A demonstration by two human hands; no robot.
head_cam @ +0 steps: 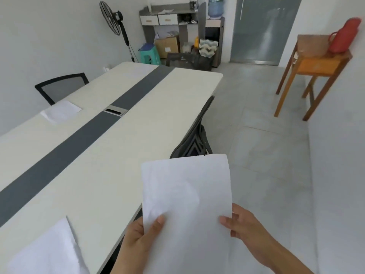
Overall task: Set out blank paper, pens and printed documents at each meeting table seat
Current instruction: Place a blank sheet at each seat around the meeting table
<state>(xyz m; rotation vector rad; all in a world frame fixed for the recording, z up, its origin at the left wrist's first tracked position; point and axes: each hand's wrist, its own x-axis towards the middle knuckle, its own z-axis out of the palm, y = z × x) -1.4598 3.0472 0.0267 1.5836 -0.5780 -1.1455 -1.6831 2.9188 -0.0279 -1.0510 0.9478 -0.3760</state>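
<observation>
Pale desk [110, 147] bearing far sheet [61, 112] and near sheet [47, 252]. Just off its edge, blank paper [187, 194] pinched at bottom by left grip [136, 239] and right grip [245, 224].

Cream bench [162, 107] with a dark grey stripe [79, 147] down its middle. Plain white held sheet [187, 194], near sheet [49, 252] and far sheet [61, 112]. Black mesh on far chair [63, 88] and near chair [197, 139]. Black fan [110, 17]. Red flask [344, 35] on a brown side table [310, 43] with an orange shelf [318, 66]. Teal stool [149, 56], blue water bottle [216, 7], grey-blue door [262, 28], pale grey floor tiles [266, 159]. Cream-and-green wavy pattern on cushion [207, 48].
</observation>
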